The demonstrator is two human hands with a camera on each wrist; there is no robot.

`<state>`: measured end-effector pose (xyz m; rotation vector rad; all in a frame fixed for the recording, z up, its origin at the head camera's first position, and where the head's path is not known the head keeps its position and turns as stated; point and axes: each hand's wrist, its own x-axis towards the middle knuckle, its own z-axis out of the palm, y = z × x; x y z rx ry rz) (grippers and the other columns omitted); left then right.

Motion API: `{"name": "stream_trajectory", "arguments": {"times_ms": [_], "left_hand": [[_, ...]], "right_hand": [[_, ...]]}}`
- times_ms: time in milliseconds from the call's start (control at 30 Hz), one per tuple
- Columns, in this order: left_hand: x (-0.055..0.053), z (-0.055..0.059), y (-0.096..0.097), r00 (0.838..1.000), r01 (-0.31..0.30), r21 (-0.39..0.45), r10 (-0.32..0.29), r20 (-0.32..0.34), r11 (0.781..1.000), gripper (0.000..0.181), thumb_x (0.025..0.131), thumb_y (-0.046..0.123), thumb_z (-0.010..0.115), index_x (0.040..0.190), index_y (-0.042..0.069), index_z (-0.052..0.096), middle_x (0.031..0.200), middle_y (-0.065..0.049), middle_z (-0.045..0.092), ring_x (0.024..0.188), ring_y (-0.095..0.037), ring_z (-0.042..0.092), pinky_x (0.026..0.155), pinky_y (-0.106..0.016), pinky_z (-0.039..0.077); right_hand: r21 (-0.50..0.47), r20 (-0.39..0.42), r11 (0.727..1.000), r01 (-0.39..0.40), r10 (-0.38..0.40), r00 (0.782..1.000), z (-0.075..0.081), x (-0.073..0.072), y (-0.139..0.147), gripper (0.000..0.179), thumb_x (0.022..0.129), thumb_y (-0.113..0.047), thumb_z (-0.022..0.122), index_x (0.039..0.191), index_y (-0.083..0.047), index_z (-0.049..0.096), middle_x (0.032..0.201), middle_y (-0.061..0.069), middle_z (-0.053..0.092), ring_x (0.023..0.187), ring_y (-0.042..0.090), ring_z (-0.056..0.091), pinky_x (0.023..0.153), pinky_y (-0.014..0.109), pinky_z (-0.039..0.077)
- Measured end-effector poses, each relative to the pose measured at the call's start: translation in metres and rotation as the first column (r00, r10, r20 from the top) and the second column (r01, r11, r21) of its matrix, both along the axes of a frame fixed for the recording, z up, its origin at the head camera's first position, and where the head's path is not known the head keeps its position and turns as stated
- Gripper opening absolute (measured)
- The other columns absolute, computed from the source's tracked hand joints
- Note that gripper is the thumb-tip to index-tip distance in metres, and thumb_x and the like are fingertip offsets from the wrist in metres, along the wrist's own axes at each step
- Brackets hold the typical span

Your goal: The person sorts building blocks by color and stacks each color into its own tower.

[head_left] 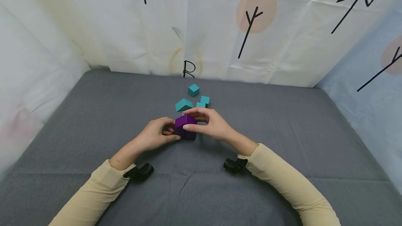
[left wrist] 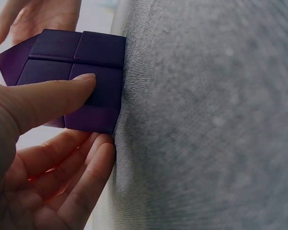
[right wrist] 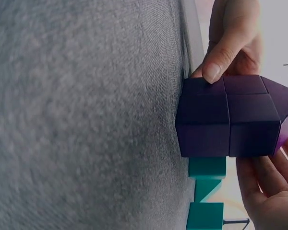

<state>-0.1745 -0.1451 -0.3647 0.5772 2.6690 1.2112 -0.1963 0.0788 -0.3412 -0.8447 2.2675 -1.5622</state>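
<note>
Several purple cubes (right wrist: 205,139) are stacked two layers high, with a purple triangular block (head_left: 186,120) on top like a roof. My left hand (head_left: 157,133) holds the lower part of the stack. Its thumb (left wrist: 67,96) presses the near face, while the fingers lie along the left side. Around the top from the right is my right hand (head_left: 211,123). Its fingers (right wrist: 264,175) reach behind the roof block, fairly straight, and in the head view its thumb overlaps the stack's right edge. In the left wrist view that thumb's tip shows about level with the roof's peak.
Behind the stack lie teal blocks: a cube (head_left: 193,90) farthest back, a triangular block (head_left: 184,105) and two cubes close together (head_left: 205,100). Grey cloth (head_left: 270,128) covers the table, and a white printed curtain (head_left: 210,30) hangs behind it.
</note>
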Motion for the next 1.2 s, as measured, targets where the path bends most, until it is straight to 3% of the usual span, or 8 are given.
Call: {"name": "stream_trajectory", "arguments": {"times_ms": [133, 300, 500, 767, 967, 1200], "left_hand": [[-0.001, 0.001, 0.0, 1.0, 0.017, 0.011, -0.016, -0.014, 1.0, 0.032, 0.082, 0.01, 0.076, 0.108, -0.004, 0.063, 0.099, -0.014, 0.063, 0.092, -0.024, 0.064, 0.081, -0.034, 0.057], [-0.003, 0.003, 0.0, 0.999, 0.033, 0.019, -0.033, 0.005, 0.999, 0.034, 0.079, 0.009, 0.078, 0.107, -0.004, 0.063, 0.098, -0.014, 0.063, 0.091, -0.023, 0.065, 0.081, -0.032, 0.057], [-0.007, 0.011, -0.005, 0.993, 0.077, -0.016, -0.075, 0.086, 0.997, 0.04, 0.08, 0.0, 0.074, 0.116, -0.007, 0.058, 0.102, -0.018, 0.064, 0.095, -0.028, 0.066, 0.081, -0.032, 0.057], [-0.015, 0.015, -0.009, 0.993, 0.094, -0.046, -0.09, 0.073, 0.995, 0.031, 0.083, -0.011, 0.061, 0.114, -0.008, 0.06, 0.096, -0.017, 0.067, 0.087, -0.024, 0.066, 0.075, -0.033, 0.056], [-0.023, 0.013, -0.009, 0.999, 0.044, -0.07, -0.042, 0.031, 0.997, 0.024, 0.088, -0.004, 0.059, 0.111, -0.002, 0.065, 0.094, -0.012, 0.067, 0.084, -0.021, 0.064, 0.072, -0.033, 0.053], [-0.032, 0.011, -0.005, 1.0, -0.031, -0.063, 0.03, -0.008, 0.998, 0.025, 0.091, 0.009, 0.064, 0.114, 0.0, 0.065, 0.098, -0.012, 0.068, 0.087, -0.023, 0.064, 0.073, -0.035, 0.052]], "right_hand": [[-0.047, 0.03, 0.998, 0.049, -0.048, 0.998, 0.001, -0.003, 0.002, 0.036, 0.098, -0.021, 0.056, 0.125, 0.001, 0.059, 0.125, 0.016, 0.061, 0.114, 0.02, 0.06, 0.096, 0.035, 0.05], [-0.095, 0.05, 0.983, 0.159, -0.155, 0.987, 0.003, -0.009, 0.002, 0.035, 0.103, -0.019, 0.043, 0.119, 0.008, 0.059, 0.115, 0.022, 0.064, 0.108, 0.029, 0.062, 0.093, 0.042, 0.052], [0.008, -0.007, 0.962, 0.271, -0.271, 0.962, 0.001, -0.014, 0.006, 0.028, 0.099, -0.013, 0.052, 0.118, 0.005, 0.061, 0.117, 0.021, 0.064, 0.102, 0.032, 0.063, 0.084, 0.042, 0.054], [0.125, -0.037, 0.964, 0.236, -0.233, 0.972, -0.002, -0.018, 0.01, 0.033, 0.092, -0.005, 0.06, 0.124, 0.004, 0.059, 0.119, 0.021, 0.064, 0.106, 0.032, 0.063, 0.086, 0.037, 0.054], [0.134, -0.024, 0.968, 0.212, -0.21, 0.977, -0.004, -0.022, 0.008, 0.036, 0.09, -0.004, 0.064, 0.125, 0.001, 0.06, 0.117, 0.018, 0.066, 0.105, 0.029, 0.064, 0.084, 0.035, 0.055], [0.183, -0.008, 0.967, 0.177, -0.178, 0.984, -0.002, -0.025, 0.005, 0.04, 0.089, -0.004, 0.066, 0.128, 0.0, 0.059, 0.119, 0.017, 0.065, 0.107, 0.027, 0.064, 0.085, 0.031, 0.055]]}}
